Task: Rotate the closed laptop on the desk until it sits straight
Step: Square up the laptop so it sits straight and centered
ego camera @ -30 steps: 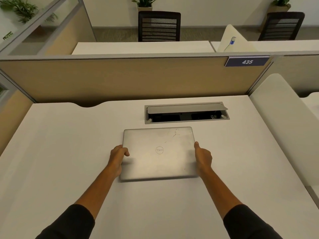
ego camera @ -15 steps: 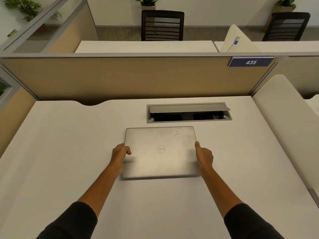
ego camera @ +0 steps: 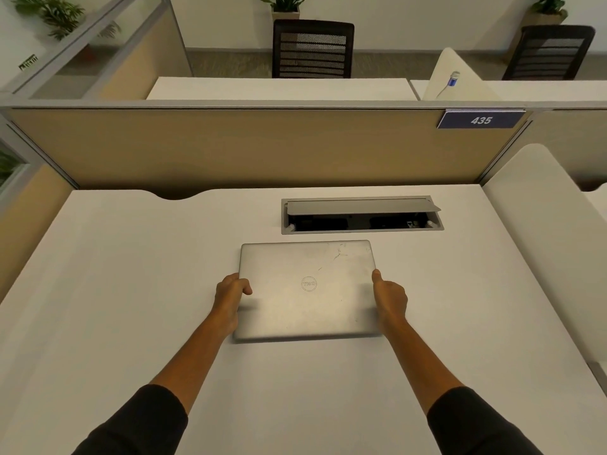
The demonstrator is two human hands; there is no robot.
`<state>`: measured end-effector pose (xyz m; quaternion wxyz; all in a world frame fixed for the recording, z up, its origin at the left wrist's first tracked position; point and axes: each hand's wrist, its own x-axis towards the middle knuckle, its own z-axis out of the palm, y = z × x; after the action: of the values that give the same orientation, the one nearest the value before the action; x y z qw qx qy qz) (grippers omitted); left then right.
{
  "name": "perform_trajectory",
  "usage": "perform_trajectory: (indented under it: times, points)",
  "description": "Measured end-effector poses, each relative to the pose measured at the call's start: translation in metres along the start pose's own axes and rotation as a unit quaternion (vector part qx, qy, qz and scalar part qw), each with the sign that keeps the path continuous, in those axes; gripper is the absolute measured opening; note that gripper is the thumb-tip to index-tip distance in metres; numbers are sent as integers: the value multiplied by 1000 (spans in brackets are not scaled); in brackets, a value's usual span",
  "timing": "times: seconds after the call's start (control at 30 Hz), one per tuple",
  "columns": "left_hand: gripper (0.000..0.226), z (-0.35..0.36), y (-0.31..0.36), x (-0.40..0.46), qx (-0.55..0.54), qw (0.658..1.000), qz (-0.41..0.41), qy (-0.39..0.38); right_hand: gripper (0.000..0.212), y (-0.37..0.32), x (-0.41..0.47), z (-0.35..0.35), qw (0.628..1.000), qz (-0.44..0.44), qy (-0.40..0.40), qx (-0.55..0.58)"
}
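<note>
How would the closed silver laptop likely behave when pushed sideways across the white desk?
The closed silver laptop lies flat on the white desk, so it probably slides rather than tips. Its thin metal-looking shell likely stays rigid. Both hands grip its edges, suggesting noticeable weight.

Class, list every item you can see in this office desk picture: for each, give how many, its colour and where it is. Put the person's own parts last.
closed silver laptop: 1, silver-grey, centre of the desk, held at both side edges
white desk: 1, white, foreground
grey cable box with raised flap: 1, grey, set into the desk behind the laptop
beige partition panel: 1, beige, behind the desk
blue sign reading 435: 1, blue, partition's top right
black mesh office chairs: 2, black, far side
potted green plants: at least 3, green, background
left hand: 1, laptop's left edge, thumb on lid
right hand: 1, laptop's right edge
black sleeves: 2, black, bottom corners
</note>
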<state>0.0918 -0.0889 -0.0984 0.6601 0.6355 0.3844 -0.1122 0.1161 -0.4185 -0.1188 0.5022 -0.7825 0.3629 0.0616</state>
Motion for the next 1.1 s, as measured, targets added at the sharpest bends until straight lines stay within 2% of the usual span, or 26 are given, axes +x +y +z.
perform_trajectory:
  times: [0.17, 0.4, 0.47, 0.6, 0.7, 0.8, 1.1]
  points:
    - [77, 1, -3, 6, -2, 1000, -6, 3, 52, 1, -2, -1, 1000, -12, -4, -5]
    - [85, 1, -7, 5, 19, 1000, 0, 3, 48, 4, -8, 0, 999, -41, -4, -17]
    - [79, 2, -9, 4, 23, 1000, 5, 10, 44, 3, -12, 2, 999, -46, -2, -28]
    - [71, 3, -11, 2, 21, 1000, 3, 8, 51, 2, -12, 0, 998, -43, -10, -42]
    - [47, 1, -12, 1, 37, 999, 3, 7, 41, 2, -9, -2, 997, -44, -24, -57]
    - [65, 1, -12, 3, 28, 1000, 2, 6, 39, 3, -9, -1, 997, -50, -20, -58]
    - [71, 0, -14, 7, 40, 999, 6, 12, 40, 6, -7, 0, 997, -44, -19, -67]
